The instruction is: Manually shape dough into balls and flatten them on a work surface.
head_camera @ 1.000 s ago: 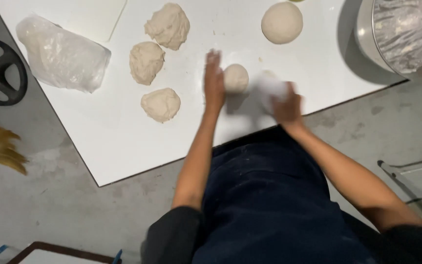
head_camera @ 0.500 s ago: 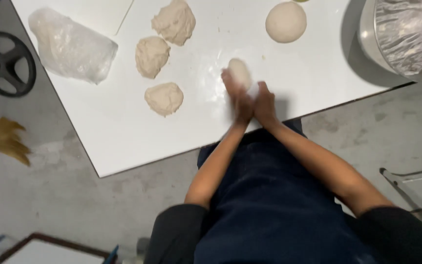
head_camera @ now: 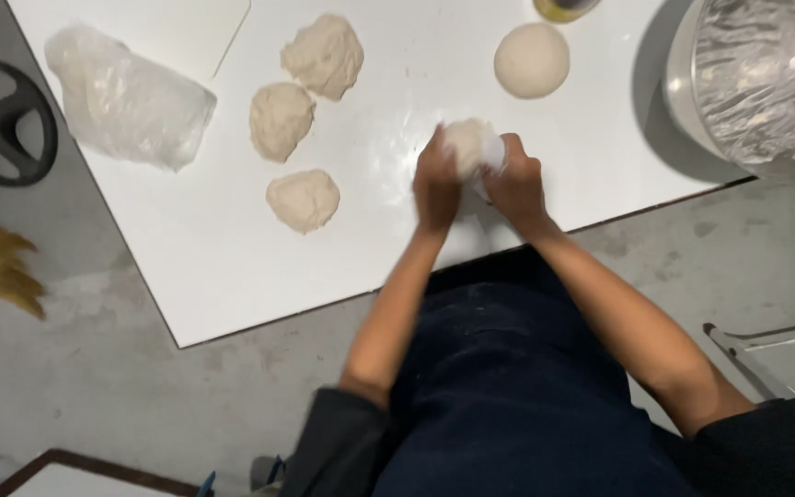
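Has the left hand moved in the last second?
Yes. The left hand has closed in rightward on the dough piece, away from the three rough lumps, and now meets the right hand around it.

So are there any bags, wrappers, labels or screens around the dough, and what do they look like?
Plastic bag: far left of the white table, crumpled, see-through whitish, lumpy.
Plastic wrap: stretched over the big metal bowl at the top right, shiny and wrinkled.
Yellow container: top edge, beside the smooth dough ball; mostly cut off, so I cannot tell more.
No signs or screens in view.
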